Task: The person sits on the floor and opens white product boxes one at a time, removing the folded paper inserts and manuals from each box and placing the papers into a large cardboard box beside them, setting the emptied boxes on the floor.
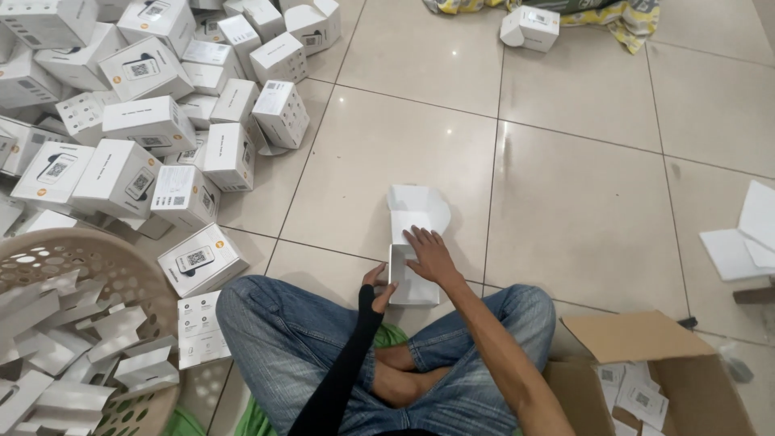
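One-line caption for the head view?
Seated cross-legged, left hand and right hand press an open white box on the tiled floor.

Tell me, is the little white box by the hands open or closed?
Open. The white box has its lid flap folded back; the right hand rests on it.

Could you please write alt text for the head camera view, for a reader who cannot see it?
A person sitting cross-legged on a tiled floor holds an open small white cardboard box, right hand on top, left hand at its side. A pile of closed white boxes lies at left beside a beige plastic basket of white inserts; a brown carton is at right.
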